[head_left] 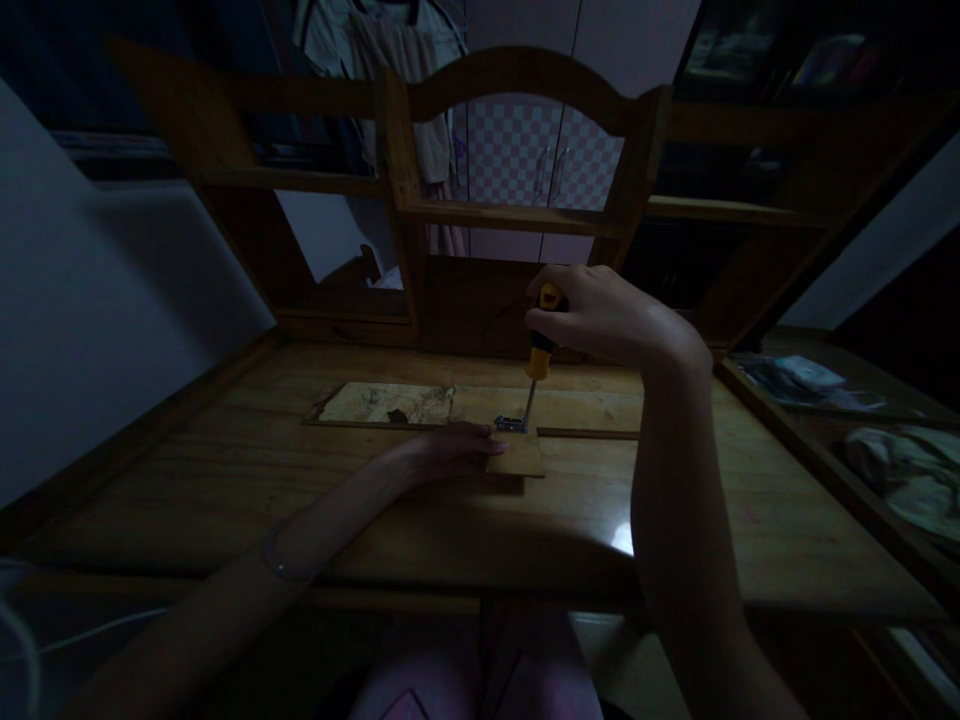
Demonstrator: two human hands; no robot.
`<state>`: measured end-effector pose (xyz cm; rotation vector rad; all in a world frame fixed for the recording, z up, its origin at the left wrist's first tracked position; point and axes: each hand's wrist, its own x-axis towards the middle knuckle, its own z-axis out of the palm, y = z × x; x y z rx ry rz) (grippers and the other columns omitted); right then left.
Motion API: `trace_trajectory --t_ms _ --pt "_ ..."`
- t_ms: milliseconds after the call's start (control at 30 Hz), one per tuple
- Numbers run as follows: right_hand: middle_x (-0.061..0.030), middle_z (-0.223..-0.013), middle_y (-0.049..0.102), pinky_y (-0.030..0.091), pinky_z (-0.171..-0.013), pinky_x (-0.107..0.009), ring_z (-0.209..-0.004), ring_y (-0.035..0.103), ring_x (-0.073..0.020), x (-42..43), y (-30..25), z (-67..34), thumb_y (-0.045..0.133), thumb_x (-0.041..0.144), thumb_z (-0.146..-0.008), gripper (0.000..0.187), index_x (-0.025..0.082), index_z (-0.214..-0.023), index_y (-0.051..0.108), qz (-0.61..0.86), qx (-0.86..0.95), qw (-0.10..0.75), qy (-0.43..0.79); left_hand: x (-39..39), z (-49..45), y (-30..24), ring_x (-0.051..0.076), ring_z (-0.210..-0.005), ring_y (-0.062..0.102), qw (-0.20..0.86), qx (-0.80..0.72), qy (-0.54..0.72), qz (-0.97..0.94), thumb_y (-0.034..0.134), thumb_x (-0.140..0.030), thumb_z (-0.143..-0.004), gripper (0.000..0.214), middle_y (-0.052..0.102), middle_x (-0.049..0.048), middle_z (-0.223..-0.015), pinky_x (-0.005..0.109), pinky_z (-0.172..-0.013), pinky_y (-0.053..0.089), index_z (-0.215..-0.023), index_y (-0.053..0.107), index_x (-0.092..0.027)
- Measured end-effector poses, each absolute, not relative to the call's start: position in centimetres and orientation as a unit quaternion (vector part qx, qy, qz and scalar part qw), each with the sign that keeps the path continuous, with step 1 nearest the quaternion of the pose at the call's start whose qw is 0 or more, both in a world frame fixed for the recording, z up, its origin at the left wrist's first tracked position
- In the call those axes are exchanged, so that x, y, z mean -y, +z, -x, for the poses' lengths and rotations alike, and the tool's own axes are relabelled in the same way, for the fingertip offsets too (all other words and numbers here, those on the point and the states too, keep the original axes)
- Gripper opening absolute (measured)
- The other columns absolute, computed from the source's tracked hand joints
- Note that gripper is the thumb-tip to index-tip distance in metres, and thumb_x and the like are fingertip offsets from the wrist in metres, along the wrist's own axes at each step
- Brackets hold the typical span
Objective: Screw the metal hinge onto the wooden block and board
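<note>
Board (517, 460) has its left edge pinched by the left hand (459, 452). Above its far edge, the right hand (592, 312) wraps the screwdriver (538, 362), tip perhaps touching the metal fitting (511, 424) there. Tabletop (574, 535) stretches well past the board sideways and nearer.

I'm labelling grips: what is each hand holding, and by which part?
Right hand: the yellow-and-black screwdriver, by its handle. Left hand: the small wooden board, by its left edge.
</note>
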<state>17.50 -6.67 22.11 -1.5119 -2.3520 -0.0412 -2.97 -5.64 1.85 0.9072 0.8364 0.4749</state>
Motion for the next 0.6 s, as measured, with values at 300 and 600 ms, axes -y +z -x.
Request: trace_trajectory --t_ms 300,600 --pt "-0.0096 -0.096 0.074 0.047 -0.076 -0.033 -0.089 0.067 -0.0250 6.42 21.91 -17.75 0.053 0.049 -0.098 0.036 0.021 -0.113 0.071 0.536 0.825 0.181 -0.018 5.61 3.05 1.52 0.023 -0.101 0.075 0.800 -0.375 0.235 -0.405 0.092 -0.019 -0.071 0.037 0.076 0.0125 -0.112 0.035 -0.088 0.067 -0.102 0.073 -0.012" --pt "-0.0135 -0.100 0.073 0.047 -0.077 -0.036 -0.092 0.067 -0.0277 6.72 22.08 -17.62 0.052 0.038 -0.093 0.032 0.016 -0.106 0.072 0.547 0.817 0.182 -0.008 5.96 2.75 2.40 0.024 -0.104 0.074 0.788 -0.393 0.220 -0.419 0.091 -0.022 -0.073 0.037 0.076 0.0141 -0.113 0.039 -0.099 0.062 -0.104 0.073 -0.011"
